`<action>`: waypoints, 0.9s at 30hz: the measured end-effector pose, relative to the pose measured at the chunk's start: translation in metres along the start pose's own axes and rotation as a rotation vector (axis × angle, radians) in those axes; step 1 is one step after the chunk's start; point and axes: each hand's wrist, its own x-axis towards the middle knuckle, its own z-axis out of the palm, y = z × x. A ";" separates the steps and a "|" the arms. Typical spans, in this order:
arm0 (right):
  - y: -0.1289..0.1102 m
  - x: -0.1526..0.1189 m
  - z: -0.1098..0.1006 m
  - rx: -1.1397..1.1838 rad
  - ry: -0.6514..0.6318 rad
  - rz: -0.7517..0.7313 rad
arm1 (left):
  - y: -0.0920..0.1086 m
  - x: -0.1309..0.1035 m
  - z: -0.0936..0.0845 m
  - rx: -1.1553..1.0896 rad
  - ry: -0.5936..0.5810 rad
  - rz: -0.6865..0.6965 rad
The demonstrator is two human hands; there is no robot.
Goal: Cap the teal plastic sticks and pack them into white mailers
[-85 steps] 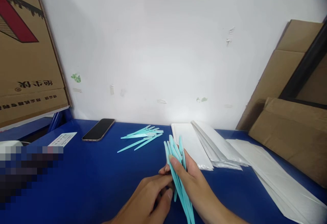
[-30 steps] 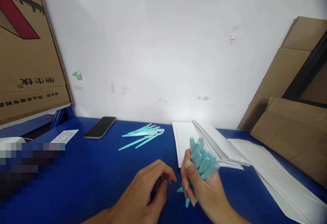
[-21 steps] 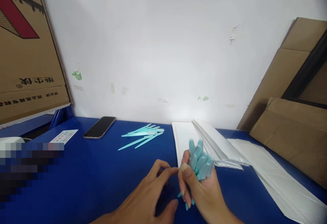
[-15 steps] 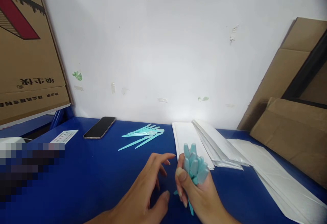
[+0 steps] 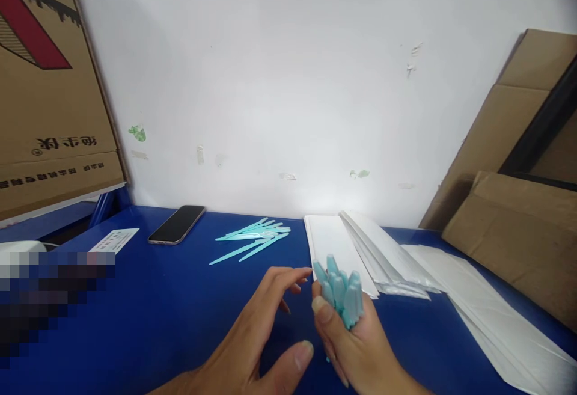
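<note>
My right hand (image 5: 356, 341) is wrapped round a bundle of light-blue tapered plastic sticks (image 5: 340, 290). Their broad, rounded ends fan upward out of the fist, and most of their length is hidden in the palm. Just left of it, my left hand (image 5: 259, 335) holds nothing; its thumb and fingers are apart and its fingertips point toward the bundle. Farther back on the blue table (image 5: 148, 311), more sticks of the same light-blue kind (image 5: 252, 238) lie in a loose, overlapping pile.
A phone (image 5: 177, 225) and a printed card (image 5: 116, 240) lie at the left. White paper sleeves (image 5: 333, 238) and more white packets (image 5: 500, 305) spread across the right side. Cardboard (image 5: 518, 232) leans at the right, and a large box (image 5: 54, 94) stands at the left.
The bundle has turned in my right hand, so its ends sit closer together and more upright. My left thumb has spread outward to the right.
</note>
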 end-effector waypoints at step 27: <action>0.004 0.006 0.004 -0.770 -0.380 -0.231 | -0.011 0.007 0.008 -0.282 -0.163 -0.031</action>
